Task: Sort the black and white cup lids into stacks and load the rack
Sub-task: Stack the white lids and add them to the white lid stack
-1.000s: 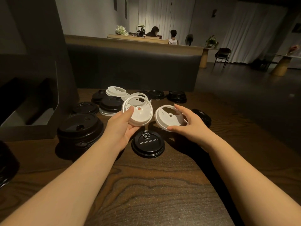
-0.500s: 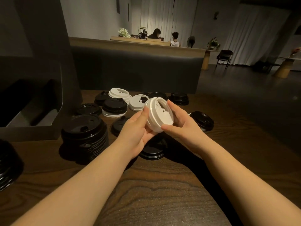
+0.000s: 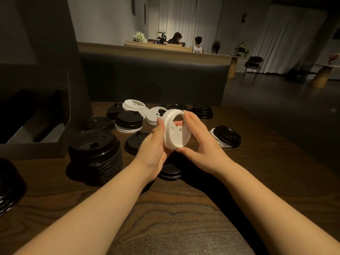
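No legible text (perhaps embossing on lids [image 3: 175, 132], unreadable).

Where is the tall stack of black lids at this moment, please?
The tall stack of black lids stands on the table to the left, beside the left hand, before the rack.

The room is dim, and the picture looks a bit yellow. The brightest spot is the white curtain [image 3: 176, 17] at the top middle, lit from above. The upper left and lower left corners are almost black. The arms cast dark shadows on the wooden table [image 3: 184, 227]. Straight lines bend near the edges. Far things look soft and grainy. There is no glare.
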The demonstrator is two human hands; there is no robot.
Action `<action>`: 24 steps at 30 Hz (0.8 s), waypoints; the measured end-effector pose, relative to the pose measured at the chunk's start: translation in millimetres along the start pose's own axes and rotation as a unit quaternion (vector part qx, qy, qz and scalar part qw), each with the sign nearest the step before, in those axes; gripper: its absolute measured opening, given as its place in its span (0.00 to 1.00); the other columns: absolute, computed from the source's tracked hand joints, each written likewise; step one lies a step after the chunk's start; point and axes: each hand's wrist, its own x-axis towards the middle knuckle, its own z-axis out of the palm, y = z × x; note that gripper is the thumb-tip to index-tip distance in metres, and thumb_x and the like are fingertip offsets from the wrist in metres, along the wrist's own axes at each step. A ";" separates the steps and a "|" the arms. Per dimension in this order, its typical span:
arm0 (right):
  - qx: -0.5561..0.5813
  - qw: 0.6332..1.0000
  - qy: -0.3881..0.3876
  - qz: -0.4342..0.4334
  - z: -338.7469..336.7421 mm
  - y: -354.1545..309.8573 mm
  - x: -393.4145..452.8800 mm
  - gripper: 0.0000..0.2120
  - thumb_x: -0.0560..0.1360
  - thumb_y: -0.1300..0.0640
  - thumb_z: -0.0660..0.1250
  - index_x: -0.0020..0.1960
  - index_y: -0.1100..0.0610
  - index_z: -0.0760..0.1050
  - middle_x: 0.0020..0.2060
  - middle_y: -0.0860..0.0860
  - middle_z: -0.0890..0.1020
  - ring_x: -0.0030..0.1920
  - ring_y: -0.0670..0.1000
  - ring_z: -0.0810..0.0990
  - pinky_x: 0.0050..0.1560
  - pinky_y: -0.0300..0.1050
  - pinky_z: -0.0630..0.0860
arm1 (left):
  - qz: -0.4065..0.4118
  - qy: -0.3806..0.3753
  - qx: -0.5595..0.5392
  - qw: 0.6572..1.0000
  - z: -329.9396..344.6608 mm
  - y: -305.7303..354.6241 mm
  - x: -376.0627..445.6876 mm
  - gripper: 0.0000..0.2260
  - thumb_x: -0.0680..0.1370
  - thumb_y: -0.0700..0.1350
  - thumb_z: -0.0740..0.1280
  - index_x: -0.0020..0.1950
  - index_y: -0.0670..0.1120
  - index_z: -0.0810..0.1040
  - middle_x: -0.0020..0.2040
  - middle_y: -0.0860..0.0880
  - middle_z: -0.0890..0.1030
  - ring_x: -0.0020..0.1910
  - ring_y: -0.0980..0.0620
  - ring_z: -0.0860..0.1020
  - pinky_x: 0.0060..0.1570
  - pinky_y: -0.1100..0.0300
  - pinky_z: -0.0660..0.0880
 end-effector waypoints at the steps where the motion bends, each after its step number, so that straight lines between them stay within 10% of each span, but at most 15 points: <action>1: -0.007 1.000 -0.008 -0.004 -1.0 -0.1 0.1 0.40 0.75 0.56 0.70 0.77 0.50 0.48 0.76 0.43 0.51 0.74 0.33 0.45 0.69 0.25 0.46 | 0.002 0.010 0.000 1.000 0.5 0.1 0.1 0.26 0.81 0.58 0.49 0.39 0.59 0.86 0.46 0.55 0.85 0.53 0.55 0.81 0.54 0.59 0.76; 18: -0.019 0.995 -0.093 -0.002 -12.9 -4.9 0.5 0.40 0.74 0.55 0.71 0.73 0.41 0.47 0.67 0.27 0.47 0.64 0.20 0.42 0.61 0.16 0.47 | -0.099 0.052 -0.095 0.989 -14.9 7.2 10.3 0.22 0.84 0.53 0.50 0.56 0.41 0.79 0.56 0.39 0.81 0.58 0.42 0.79 0.56 0.46 0.75; 24: -0.066 0.993 -0.098 -0.021 -10.3 -6.9 1.1 0.42 0.74 0.60 0.71 0.77 0.51 0.47 0.71 0.36 0.49 0.71 0.32 0.46 0.67 0.22 0.46 | -0.073 0.020 -0.100 0.992 -11.5 4.4 7.3 0.25 0.81 0.60 0.50 0.61 0.45 0.78 0.53 0.42 0.84 0.56 0.44 0.81 0.57 0.48 0.76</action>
